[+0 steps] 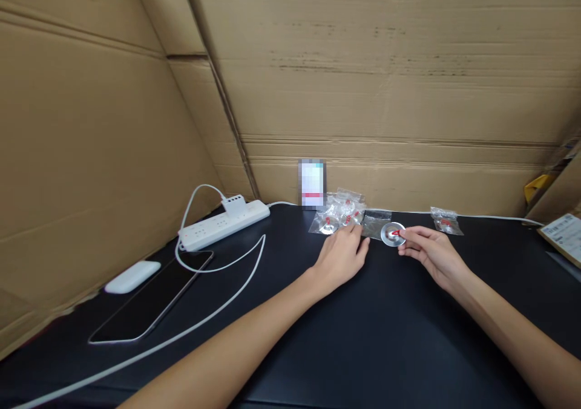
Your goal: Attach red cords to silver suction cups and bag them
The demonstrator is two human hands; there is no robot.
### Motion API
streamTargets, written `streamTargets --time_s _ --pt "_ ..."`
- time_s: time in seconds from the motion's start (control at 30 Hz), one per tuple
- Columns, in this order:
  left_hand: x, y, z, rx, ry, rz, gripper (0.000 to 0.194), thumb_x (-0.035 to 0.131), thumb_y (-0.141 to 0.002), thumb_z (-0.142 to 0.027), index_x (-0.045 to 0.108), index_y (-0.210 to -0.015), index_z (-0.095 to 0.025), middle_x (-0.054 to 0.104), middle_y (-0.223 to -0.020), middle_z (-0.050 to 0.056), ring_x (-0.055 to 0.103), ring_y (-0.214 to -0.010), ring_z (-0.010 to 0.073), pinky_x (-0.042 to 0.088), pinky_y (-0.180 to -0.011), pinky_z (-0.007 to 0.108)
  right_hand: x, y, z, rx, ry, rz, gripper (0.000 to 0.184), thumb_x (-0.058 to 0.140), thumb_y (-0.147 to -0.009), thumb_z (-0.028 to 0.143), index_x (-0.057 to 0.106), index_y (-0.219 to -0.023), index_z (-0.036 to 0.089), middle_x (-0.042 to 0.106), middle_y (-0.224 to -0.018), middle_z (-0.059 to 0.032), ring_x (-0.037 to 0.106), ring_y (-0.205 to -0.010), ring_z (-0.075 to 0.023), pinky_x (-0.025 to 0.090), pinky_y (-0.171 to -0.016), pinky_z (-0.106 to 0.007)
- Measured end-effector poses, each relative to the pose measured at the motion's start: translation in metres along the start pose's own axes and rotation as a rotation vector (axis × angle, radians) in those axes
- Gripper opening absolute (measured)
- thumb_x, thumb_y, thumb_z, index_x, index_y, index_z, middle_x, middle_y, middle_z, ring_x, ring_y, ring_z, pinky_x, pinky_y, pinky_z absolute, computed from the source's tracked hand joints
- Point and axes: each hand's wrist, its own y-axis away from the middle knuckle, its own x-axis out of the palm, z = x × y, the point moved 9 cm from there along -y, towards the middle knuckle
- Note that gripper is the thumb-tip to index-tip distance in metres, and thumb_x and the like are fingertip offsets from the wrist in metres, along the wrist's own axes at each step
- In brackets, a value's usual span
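Note:
Between the thumb and fingers of my right hand (429,250) is a round silvery metal disc (387,236) with a red mark at its centre, held tilted just above the black surface. My left hand (341,256) lies palm down, thumb apart, its fingertips touching the front of a pile of clear plastic bags (333,206). Inside those bags show similar silvery discs with red marks. A flat clear bag (377,222) lies between the pile and the disc; no disc shows in it. Farther right, another small bag (446,221) contains something with a red mark.
A lit phone-like screen (312,184) leans on the cardboard wall (385,94). At left are a white power strip (213,230), a looping white cable (227,303), a dark phone (152,300) and a white case (132,277). A labelled box (565,236) stands at right.

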Motion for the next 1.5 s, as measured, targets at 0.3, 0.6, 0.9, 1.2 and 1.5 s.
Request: streamTargets --time_s 0.3,0.6,0.9,1.2,1.5 --pt "0.036 -0.046 0.012 -0.270 -0.083 0.036 0.041 0.064 -0.080 -0.039 0.064 -0.103 -0.006 0.059 -0.116 0.030 0.047 -0.116 0.0513 0.030 -0.097 0.061 -0.014 -0.006 0.006 -0.035 -0.016 -0.047 0.022 0.085 -0.065 0.031 0.075 -0.077 0.016 0.071 -0.075 -0.0054 0.066 -0.067 -0.0170 0.058 -0.071 -0.034" --pt "0.030 -0.043 0.030 -0.251 0.214 0.136 0.014 0.062 -0.075 -0.016 0.060 -0.088 -0.016 0.067 -0.079 0.009 0.066 -0.082 0.0259 0.048 -0.073 0.036 -0.008 0.000 0.021 -0.138 0.092 -0.050 0.025 0.085 -0.065 0.035 0.075 -0.078 0.016 0.071 -0.071 -0.0052 0.066 -0.064 -0.0177 0.056 -0.069 -0.035" --pt "0.010 -0.001 0.017 -0.131 0.845 0.323 0.020 0.069 -0.077 -0.028 0.067 -0.092 -0.015 0.064 -0.071 0.001 0.058 -0.064 0.0123 0.043 -0.063 0.026 0.005 0.007 0.034 -0.290 0.244 -0.037 0.023 0.083 -0.067 0.036 0.074 -0.078 0.018 0.071 -0.067 -0.0037 0.066 -0.059 -0.0191 0.055 -0.065 -0.039" --pt "0.003 -0.002 0.017 -0.191 1.048 0.312 0.019 0.073 -0.078 -0.026 0.072 -0.093 -0.014 0.071 -0.097 0.010 0.064 -0.093 0.0202 0.048 -0.087 0.039 0.000 0.007 0.037 -0.284 0.227 -0.048 0.022 0.083 -0.065 0.034 0.075 -0.079 0.019 0.072 -0.071 -0.0041 0.067 -0.061 -0.0200 0.055 -0.070 -0.042" --pt "0.023 0.009 0.010 -0.373 1.418 0.324 0.034 0.076 -0.077 -0.022 0.065 -0.107 -0.011 0.072 -0.103 0.013 0.070 -0.093 0.0225 0.048 -0.096 0.044 0.015 0.011 0.028 -0.226 0.240 0.012 0.023 0.083 -0.064 0.036 0.076 -0.077 0.019 0.070 -0.069 -0.0041 0.064 -0.059 -0.0182 0.052 -0.066 -0.038"
